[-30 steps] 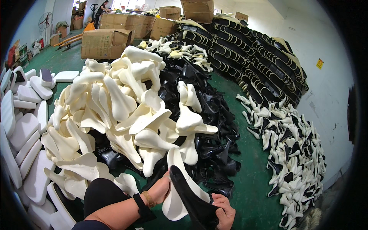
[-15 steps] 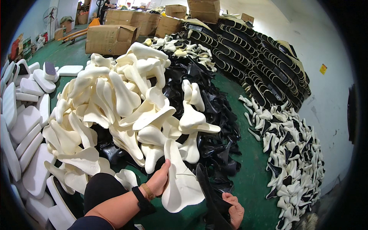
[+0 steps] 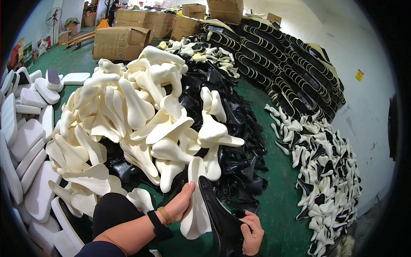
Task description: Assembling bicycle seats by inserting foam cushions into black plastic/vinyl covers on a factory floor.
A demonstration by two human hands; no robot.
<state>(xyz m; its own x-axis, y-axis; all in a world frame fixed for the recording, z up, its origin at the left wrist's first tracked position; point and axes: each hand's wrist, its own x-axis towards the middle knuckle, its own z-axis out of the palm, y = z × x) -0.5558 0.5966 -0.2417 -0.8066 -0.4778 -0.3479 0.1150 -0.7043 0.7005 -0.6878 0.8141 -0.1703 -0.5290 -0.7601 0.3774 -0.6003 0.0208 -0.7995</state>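
A cream foam bicycle saddle pad [image 3: 196,210] stands on end, its narrow nose upward, with my left hand [image 3: 180,201] closed on its left edge. Beside it, my right hand [image 3: 251,232] grips the edge of a black plastic saddle shell [image 3: 220,218], nose also upward. Pad and shell stand side by side close together; whether they touch I cannot tell. Beyond my hands rises a heap of cream saddle pads [image 3: 137,103]. Behind and to its right lies a pile of glossy black shells [image 3: 239,132].
White foam blocks [image 3: 32,139] crowd the left. Assembled black-and-white saddles [image 3: 329,184] lie heaped at the right, before tall stacks of black pieces with pale edges [image 3: 278,64]. Cardboard boxes [image 3: 122,43] stand at the back on the green floor [image 3: 280,205]. A person [image 3: 113,12] is far off.
My right hand has brought the black shell left and upright, turning its broad face into view beside the pad. The pad has turned in my left hand and looks narrower.
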